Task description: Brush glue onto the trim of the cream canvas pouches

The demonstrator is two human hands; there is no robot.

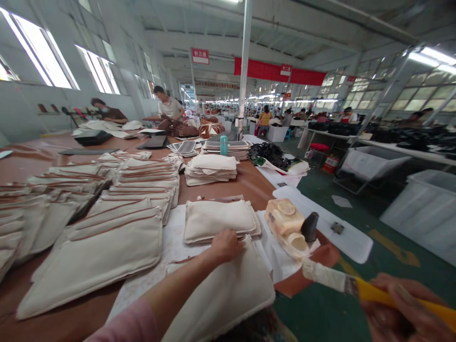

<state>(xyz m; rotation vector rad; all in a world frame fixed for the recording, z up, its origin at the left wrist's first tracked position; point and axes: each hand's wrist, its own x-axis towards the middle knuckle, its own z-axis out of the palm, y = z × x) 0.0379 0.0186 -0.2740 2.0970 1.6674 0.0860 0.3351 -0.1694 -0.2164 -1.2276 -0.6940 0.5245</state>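
Observation:
My left hand point(228, 244) is closed on the top edge of a cream leather bag panel point(228, 289) that slants down toward me. Right behind it, another padded cream panel point(217, 218) lies flat on a small stack. At the lower right, my right hand point(402, 304) grips a brush point(370, 289) by its yellow handle. The brush's whitish, wrapped-looking head points left, close to an open-mouthed plastic glue container point(297, 243). A larger caked container point(283, 216) stands beside that one, with a dark nozzle-shaped object point(310, 227) to its right.
Rows of overlapping cream panels point(117, 237) with brown edges cover the table's left side. Farther back are a stack of cream pieces point(211, 168) and a teal bottle point(223, 145). A white lid point(349, 237) juts past the table's right edge. Co-workers point(170, 107) are at the far end.

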